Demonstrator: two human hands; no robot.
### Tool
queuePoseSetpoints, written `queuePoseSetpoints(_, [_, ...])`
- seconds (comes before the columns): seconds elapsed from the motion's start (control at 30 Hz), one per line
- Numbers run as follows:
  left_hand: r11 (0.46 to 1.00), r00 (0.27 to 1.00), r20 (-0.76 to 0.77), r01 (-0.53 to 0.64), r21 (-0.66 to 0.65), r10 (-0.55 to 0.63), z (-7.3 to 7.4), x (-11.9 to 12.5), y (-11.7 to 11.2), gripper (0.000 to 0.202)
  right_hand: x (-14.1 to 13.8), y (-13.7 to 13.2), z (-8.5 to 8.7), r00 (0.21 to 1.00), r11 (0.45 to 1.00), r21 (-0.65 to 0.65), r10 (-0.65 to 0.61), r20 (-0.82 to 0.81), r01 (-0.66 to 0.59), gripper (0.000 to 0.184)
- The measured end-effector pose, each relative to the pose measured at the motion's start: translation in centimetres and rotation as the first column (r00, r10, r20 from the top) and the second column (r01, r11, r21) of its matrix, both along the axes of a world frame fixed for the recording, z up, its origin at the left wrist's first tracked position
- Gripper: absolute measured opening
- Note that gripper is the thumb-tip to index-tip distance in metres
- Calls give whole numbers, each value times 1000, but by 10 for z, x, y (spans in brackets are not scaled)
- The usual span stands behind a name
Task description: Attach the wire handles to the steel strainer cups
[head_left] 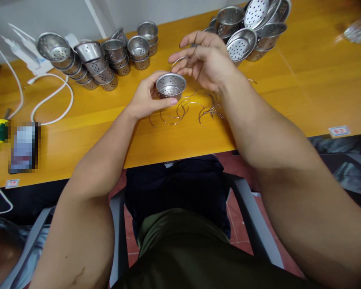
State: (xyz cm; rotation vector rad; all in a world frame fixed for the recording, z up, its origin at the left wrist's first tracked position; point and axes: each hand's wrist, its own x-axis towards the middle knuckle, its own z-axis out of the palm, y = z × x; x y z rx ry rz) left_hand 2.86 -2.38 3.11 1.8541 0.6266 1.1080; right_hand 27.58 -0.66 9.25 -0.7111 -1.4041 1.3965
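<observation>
My left hand [146, 98] grips a small perforated steel strainer cup [170, 85] just above the yellow table [87, 120], thumb and fingers round its wall. My right hand [206, 60] hovers right behind the cup with fingers curled, pinching a thin curved wire handle [178, 61] whose end meets the cup's rim. Several loose wire handles [192, 110] lie on the table under and in front of both hands.
Stacked strainer cups [96, 64] stand at the back left, and more cups [252, 30] are piled at the back right. A white cable [52, 96] loops at the left, beside a yellow-green tool [0, 131] and a blurred flat object [23, 147].
</observation>
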Motion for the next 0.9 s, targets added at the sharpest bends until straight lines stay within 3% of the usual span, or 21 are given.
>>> queuePoseSetpoints(0.1, [999,999,0,-38,5,38,-6,-2,5,105,2,4,-5,998,998,55,-42,55,39,41])
queuePoseSetpoints(0.17, [999,999,5,-48,16,48,-10,-4,8,103,5,7,-9,987,984,163,-95,131,73,37])
queuePoseSetpoints(0.3, [996,997,8,-71,63,70,-13,-7,12,98,12,12,-13,935,897,441,-180,307,28,28])
queuePoseSetpoints(0.43, [992,997,-5,-78,103,79,-11,-5,11,90,19,13,-12,858,802,597,-280,431,-38,10])
queuePoseSetpoints(0.63, [989,995,-46,-77,128,84,-4,-5,5,91,17,-2,0,805,724,670,-295,514,-163,14])
queuePoseSetpoints(0.77, [988,996,-42,-71,140,78,-5,-7,9,90,13,-4,-1,806,722,677,-310,505,-146,15])
queuePoseSetpoints(0.9, [987,994,8,-107,122,107,-12,-6,17,89,16,7,-9,830,793,609,-331,448,-12,19])
